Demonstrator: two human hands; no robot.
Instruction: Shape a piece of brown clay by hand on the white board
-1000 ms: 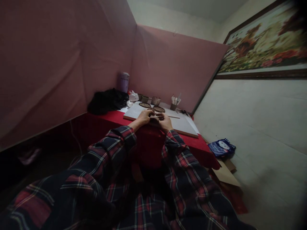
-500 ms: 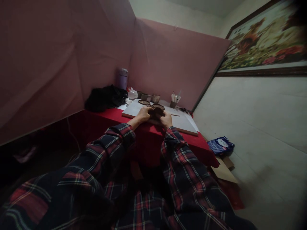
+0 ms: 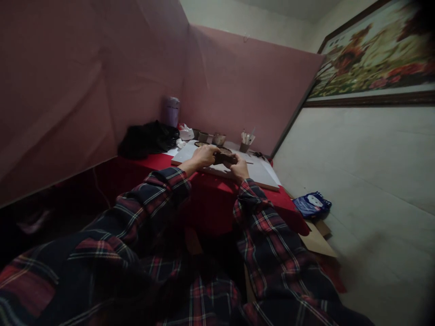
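Note:
Both my hands reach out over a white board [image 3: 258,176] lying on a red-covered table [image 3: 159,162]. My left hand [image 3: 203,156] and my right hand [image 3: 239,168] are closed on a dark brown flat piece [image 3: 224,158], held between them just above the board. A round dark disc [image 3: 201,144] lies on the board behind my left hand. My arms are in red and dark plaid sleeves.
A black bag [image 3: 147,138] and a purple flask [image 3: 172,111] sit at the table's back left. Small cups [image 3: 219,138] and a cup of tools [image 3: 245,144] line the back edge. Pink panels enclose the table. A blue bag [image 3: 311,204] and cardboard [image 3: 318,244] lie on the floor to the right.
My hands have lifted the brown piece slightly off the board and turned it, the right hand drawing a little back. The view has shifted a little.

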